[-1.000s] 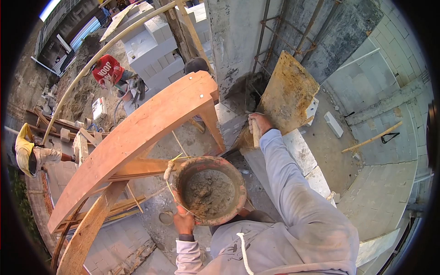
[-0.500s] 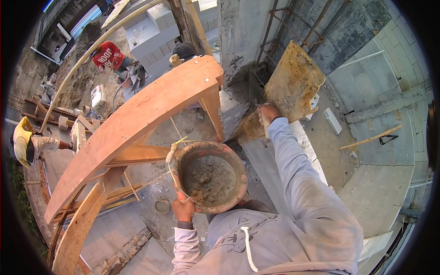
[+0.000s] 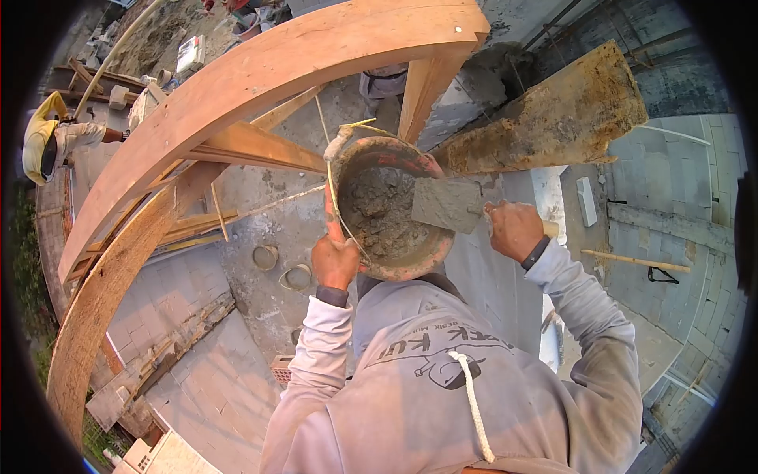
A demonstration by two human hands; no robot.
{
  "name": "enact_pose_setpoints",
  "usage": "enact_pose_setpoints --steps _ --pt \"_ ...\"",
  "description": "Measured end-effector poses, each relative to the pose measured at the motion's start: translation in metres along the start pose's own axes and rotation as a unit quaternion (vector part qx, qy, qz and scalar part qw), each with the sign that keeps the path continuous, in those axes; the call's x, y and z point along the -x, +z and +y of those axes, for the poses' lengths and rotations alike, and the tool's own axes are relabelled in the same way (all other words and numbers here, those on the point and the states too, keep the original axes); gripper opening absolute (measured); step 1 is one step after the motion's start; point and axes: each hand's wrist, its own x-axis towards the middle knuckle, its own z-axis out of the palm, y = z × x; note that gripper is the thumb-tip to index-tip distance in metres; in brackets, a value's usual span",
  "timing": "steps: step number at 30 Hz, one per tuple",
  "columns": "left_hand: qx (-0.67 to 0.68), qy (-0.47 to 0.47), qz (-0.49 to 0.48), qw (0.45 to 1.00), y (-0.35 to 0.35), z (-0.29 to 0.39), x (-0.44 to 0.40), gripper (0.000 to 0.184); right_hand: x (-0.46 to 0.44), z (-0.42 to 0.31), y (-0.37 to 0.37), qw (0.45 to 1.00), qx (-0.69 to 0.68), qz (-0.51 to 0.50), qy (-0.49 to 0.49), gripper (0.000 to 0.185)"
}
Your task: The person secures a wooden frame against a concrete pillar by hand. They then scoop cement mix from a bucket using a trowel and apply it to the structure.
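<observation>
My left hand (image 3: pixel 335 261) is closed on the near-left rim of a bucket (image 3: pixel 404 273), which is tilted toward me. Wet grey mortar (image 3: pixel 383 207) lies inside it, and a cord handle (image 3: pixel 335 186) hangs along its left side. In my right hand (image 3: pixel 515 229) is the handle of a trowel (image 3: pixel 447 204). Its flat blade, coated with mortar, reaches over the bucket's right rim. Beyond the bucket, a mortar-stained board (image 3: pixel 553 110) leans out from the wall corner; neither hand touches it.
A curved wooden arch frame (image 3: pixel 260 75) with braces (image 3: pixel 260 146) rises close at the left. A person in yellow (image 3: pixel 39 142) works at far left, another partly hidden behind the frame. Round containers (image 3: pixel 297 276) stand on the floor. A bamboo pole (image 3: pixel 636 260) lies at right.
My right hand has come back from the board and wall corner to the bucket, bringing the trowel over its rim. My left hand still grips the bucket. The view has shifted.
</observation>
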Motion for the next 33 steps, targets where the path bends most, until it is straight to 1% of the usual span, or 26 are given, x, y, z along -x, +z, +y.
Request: enact_pose_setpoints --steps 1,3,5,8,9,12,15,16,18,20,21,23,24,25,26,27,29,30,31,32,33 --pt "-0.005 0.004 -0.003 1.0 0.001 -0.002 0.001 0.02 -0.013 -0.007 0.01 0.999 0.034 0.002 -0.032 0.017" --pt "-0.04 0.051 -0.003 0.998 0.0 0.004 0.009 0.02 -0.044 -0.025 0.036 0.999 0.02 0.017 -0.046 0.016" --pt "-0.075 0.094 0.003 0.993 0.008 0.002 0.02 0.024 -0.076 -0.037 0.079 0.998 0.007 -0.013 -0.065 0.015" --pt "-0.138 0.12 0.021 0.983 0.013 0.011 0.035 0.024 -0.078 -0.054 0.099 0.995 -0.032 -0.04 -0.085 0.017" --pt "-0.125 0.109 0.022 0.986 0.012 0.008 0.036 0.024 -0.072 -0.058 0.093 0.993 -0.077 -0.072 -0.051 0.022" --pt "-0.042 0.064 -0.009 0.997 0.003 -0.005 0.029 0.023 -0.054 -0.063 0.105 0.992 -0.12 -0.034 -0.036 0.025" --pt "-0.076 0.094 0.029 0.992 -0.004 -0.01 0.024 0.019 -0.046 -0.059 0.093 0.989 -0.131 -0.058 -0.023 0.03" --pt "-0.063 0.086 0.021 0.994 -0.003 -0.016 0.02 0.019 -0.041 -0.056 0.091 0.989 -0.131 -0.067 -0.02 0.031" --pt "-0.031 0.069 0.009 0.997 0.001 -0.024 0.011 0.017 -0.032 -0.047 0.09 0.986 -0.159 -0.024 -0.044 0.031" --pt "-0.037 0.085 0.014 0.996 -0.001 -0.02 0.007 0.017 -0.025 -0.041 0.087 0.984 -0.167 0.021 -0.06 0.03" --pt "-0.042 0.094 0.015 0.995 -0.003 -0.018 0.005 0.016 -0.024 -0.039 0.08 0.982 -0.18 -0.004 -0.055 0.03" --pt "-0.015 0.077 0.012 0.997 -0.002 -0.03 -0.004 0.016 -0.021 -0.033 0.061 0.977 -0.204 -0.054 -0.039 0.03" --pt "0.002 0.071 0.008 0.997 0.001 -0.033 -0.009 0.016 -0.017 -0.029 0.06 0.973 -0.225 -0.042 -0.039 0.03" --pt "0.012 0.059 -0.014 0.998 -0.011 -0.006 0.002 0.015 -0.012 -0.021 0.059 0.969 -0.241 -0.028 -0.034 0.03" --pt "0.031 0.049 -0.025 0.998 -0.011 -0.006 0.001 0.015 -0.006 -0.01 0.055 0.966 -0.255 -0.011 -0.028 0.03" --pt "0.049 0.039 -0.035 0.997 -0.011 -0.007 0.0 0.015 -0.002 0.003 0.049 0.964 -0.264 -0.021 -0.012 0.03" --pt "0.037 0.006 -0.048 0.998 -0.014 -0.001 0.001 0.018 0.002 0.023 0.039 0.956 -0.289 -0.043 0.01 0.03" --pt "0.03 -0.013 -0.049 0.998 -0.016 0.0 0.002 0.02 0.001 0.036 0.035 0.948 -0.314 -0.042 0.041 0.031" --pt "0.024 -0.005 -0.043 0.999 -0.014 -0.005 0.001 0.021 0.0 0.054 0.032 0.937 -0.341 -0.041 0.068 0.032" --pt "0.017 0.002 -0.035 0.999 -0.011 -0.015 -0.003 0.022 -0.005 0.068 0.031 0.924 -0.369 -0.039 0.094 0.033" --pt "0.009 0.01 -0.025 1.0 -0.009 -0.022 -0.006 0.022 -0.014 0.081 0.029 0.875 -0.445 -0.043 0.186 0.035"
